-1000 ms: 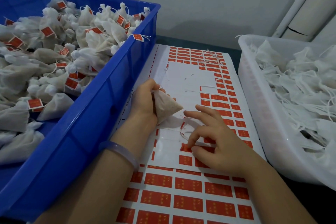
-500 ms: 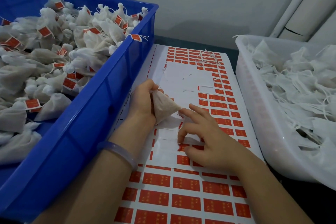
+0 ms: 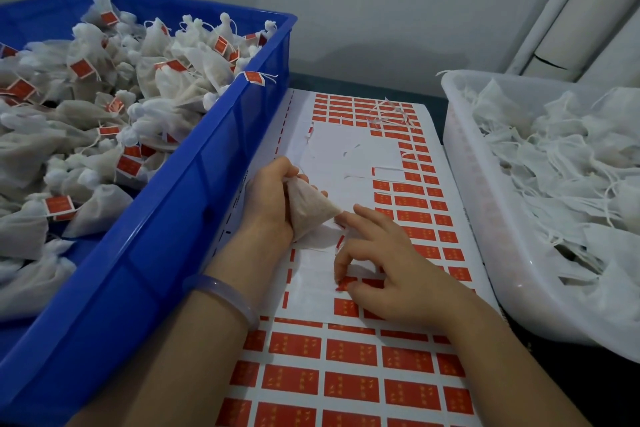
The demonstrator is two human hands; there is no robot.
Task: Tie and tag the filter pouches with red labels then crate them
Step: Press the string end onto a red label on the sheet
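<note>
Left grip (image 3: pixel 270 198) grasping filter pouch (image 3: pixel 311 210), right grip (image 3: pixel 394 274) pinching red label (image 3: pixel 346 285) — gold print unreadable

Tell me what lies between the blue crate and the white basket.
In the head view, the label sheet fills that stretch; on it the left hand holds a filter pouch and the right hand pinches a red label.

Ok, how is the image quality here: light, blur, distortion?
Head view: dim, flat, bluish light, no harsh glare; wide-angle lens splays the blue crate and white basket outward; print on the label sheet too soft to read; the red label pinched by the right hand looks smeared.
</note>
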